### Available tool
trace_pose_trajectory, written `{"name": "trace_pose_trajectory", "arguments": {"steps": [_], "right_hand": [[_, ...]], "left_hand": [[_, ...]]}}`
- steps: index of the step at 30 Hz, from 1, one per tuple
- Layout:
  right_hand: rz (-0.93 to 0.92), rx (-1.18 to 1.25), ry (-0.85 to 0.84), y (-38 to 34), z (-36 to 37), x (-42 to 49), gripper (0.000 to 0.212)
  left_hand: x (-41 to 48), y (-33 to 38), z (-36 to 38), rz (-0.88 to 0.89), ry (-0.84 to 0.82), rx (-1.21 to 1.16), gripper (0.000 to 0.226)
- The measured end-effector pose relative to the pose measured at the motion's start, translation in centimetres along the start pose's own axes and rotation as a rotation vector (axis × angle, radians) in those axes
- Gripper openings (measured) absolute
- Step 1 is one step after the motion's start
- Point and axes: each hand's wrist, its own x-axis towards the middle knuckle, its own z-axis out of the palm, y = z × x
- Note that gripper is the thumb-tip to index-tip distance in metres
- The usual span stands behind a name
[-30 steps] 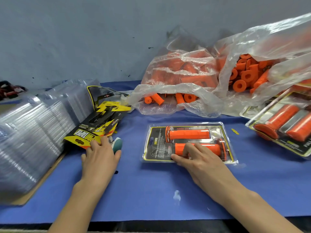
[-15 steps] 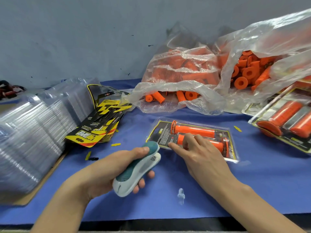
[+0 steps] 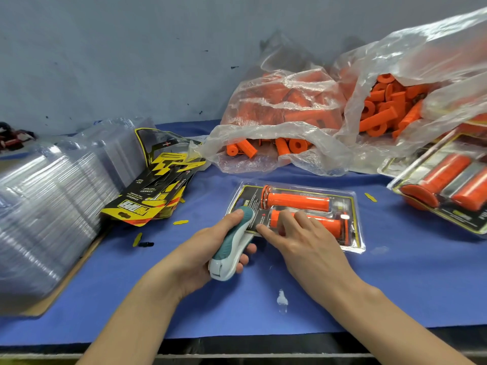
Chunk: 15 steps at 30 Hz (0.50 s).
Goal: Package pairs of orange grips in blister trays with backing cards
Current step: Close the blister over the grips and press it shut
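A clear blister tray [image 3: 350, 206] with a black and yellow backing card lies on the blue mat, holding two orange grips [image 3: 297, 200]. My right hand [image 3: 303, 238] presses flat on the tray's near side, fingers over the lower grip. My left hand [image 3: 203, 251] grips a teal and white stapler [image 3: 232, 248], thumb on top. The stapler's nose sits at the tray's left edge.
Stacked empty blister trays [image 3: 44, 206] fill the left side. A fanned pile of backing cards [image 3: 155, 196] lies beside them. Two plastic bags of loose orange grips [image 3: 290, 114] stand at the back. A finished pack [image 3: 448, 185] lies at right. Yellow scraps dot the blue mat [image 3: 395, 285].
My left hand picked the stapler up from beside the cards and brought it right to the tray's left edge. The tray turned slightly under my right hand.
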Motion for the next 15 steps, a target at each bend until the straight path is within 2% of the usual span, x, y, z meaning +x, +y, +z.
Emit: {"name": "trace_pose_trajectory", "arguments": {"steps": [11,15], "right_hand": [[0.012,-0.027,-0.014,0.0,0.8,-0.1,0.046],[0.045,-0.004,-0.045,-1.1,1.4,0.9,0.062]], "left_hand": [[0.3,-0.3,0.9,-0.001,0.074,-0.018,0.050],[0.3,-0.5,1.0,-0.007,0.064,0.037,0.052]]}}
